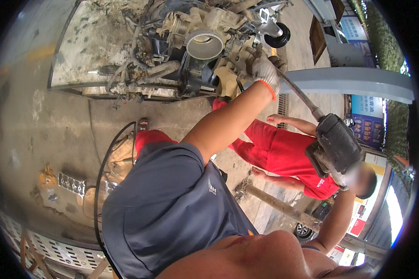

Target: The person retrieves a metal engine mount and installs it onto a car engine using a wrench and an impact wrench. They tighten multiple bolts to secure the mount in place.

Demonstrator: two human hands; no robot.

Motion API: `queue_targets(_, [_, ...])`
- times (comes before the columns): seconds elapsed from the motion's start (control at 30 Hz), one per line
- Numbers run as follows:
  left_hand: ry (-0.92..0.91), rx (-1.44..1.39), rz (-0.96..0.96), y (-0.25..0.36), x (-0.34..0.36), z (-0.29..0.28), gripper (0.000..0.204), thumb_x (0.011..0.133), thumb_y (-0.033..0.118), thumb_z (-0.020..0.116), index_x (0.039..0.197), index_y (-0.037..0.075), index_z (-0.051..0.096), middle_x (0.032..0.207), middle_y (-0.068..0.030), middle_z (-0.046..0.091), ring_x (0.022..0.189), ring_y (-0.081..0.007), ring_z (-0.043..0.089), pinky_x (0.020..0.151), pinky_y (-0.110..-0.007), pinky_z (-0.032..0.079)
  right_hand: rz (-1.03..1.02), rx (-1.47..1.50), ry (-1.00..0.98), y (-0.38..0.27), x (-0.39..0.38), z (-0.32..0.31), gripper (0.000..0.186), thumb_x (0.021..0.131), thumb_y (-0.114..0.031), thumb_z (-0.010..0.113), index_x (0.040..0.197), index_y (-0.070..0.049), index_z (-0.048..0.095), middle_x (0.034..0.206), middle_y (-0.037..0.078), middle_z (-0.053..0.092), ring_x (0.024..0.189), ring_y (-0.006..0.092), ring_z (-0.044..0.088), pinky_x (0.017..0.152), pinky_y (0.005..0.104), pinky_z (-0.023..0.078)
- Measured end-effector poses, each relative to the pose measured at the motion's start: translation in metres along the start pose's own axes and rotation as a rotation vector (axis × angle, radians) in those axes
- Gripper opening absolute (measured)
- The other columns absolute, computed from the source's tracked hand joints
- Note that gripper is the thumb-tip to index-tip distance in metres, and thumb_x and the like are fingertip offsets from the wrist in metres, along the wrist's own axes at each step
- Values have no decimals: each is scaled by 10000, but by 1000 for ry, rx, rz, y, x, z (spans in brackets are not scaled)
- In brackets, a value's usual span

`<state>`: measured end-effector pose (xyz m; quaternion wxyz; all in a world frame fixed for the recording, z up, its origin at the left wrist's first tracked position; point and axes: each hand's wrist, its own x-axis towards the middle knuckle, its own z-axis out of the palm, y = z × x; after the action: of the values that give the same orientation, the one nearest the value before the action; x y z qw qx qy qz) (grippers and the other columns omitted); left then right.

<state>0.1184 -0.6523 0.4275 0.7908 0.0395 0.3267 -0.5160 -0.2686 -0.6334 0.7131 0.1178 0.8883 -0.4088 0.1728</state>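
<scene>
My left hand (266, 73), in a white knit glove with an orange cuff, reaches up to the engine (219, 25). Its fingers close around the far end of a long metal extension bar (300, 95), where the bar meets the engine's side. That bar runs down to the right into a dark, worn impact wrench (336, 139). My right hand (336, 177), also gloved, grips the wrench at its rear; the tool body hides most of its fingers. The bar's tip and whatever it sits on are hidden by my left hand and engine parts.
The engine, with hoses and a black pulley (278, 36), rests on a dirty metal-edged table (86, 46). Beyond the wrench stands a person in red (288, 151). A grey curved beam (349, 83) passes close to the bar. Metal parts (72, 183) lie on the floor.
</scene>
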Motion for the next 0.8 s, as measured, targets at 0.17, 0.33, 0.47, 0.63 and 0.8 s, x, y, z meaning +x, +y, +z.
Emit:
queue_targets(0.17, [-19, 39, 10, -12, 32, -9, 303, 1077, 430, 558, 993, 141, 521, 726, -40, 577, 594, -229, 594, 554, -371, 534, 39, -103, 95, 50, -21, 40, 239, 955, -171, 756, 1147, -33, 723, 1019, 67, 743, 895, 161, 686, 768, 354, 559])
queue_targets(0.33, [-146, 48, 235, -15, 101, -29, 335, 1086, 462, 512, 977, 146, 522, 740, -42, 581, 589, -226, 585, 557, -381, 520, -42, -182, 302, 60, -15, 22, 211, 978, -191, 727, 1116, -32, 726, 1000, 68, 734, 893, 167, 676, 780, 355, 553])
queue_targets(0.47, [-50, 14, -13, -11, 27, -12, 314, 1104, 417, 484, 958, 142, 531, 737, -38, 556, 624, -205, 577, 585, -371, 515, -45, -304, 413, 77, -59, 9, 202, 996, -207, 703, 1092, -31, 729, 984, 68, 727, 891, 172, 668, 790, 355, 548])
queue_targets(0.63, [-75, -21, 37, 2, 0, -5, 319, 1106, 399, 492, 936, 134, 542, 733, -25, 536, 614, -202, 548, 601, -387, 512, -71, -84, 450, 57, -54, 2, 193, 1011, -197, 677, 1075, -21, 724, 1010, 80, 722, 946, 182, 665, 850, 351, 543])
queue_targets(0.8, [-164, -20, 51, 30, -38, 6, 321, 1105, 418, 471, 962, 148, 571, 812, -35, 595, 664, -197, 580, 657, -391, 530, 3, 260, 60, -10, -38, 2, 207, 995, -213, 688, 1087, -31, 725, 1040, 84, 725, 974, 193, 667, 869, 353, 544])
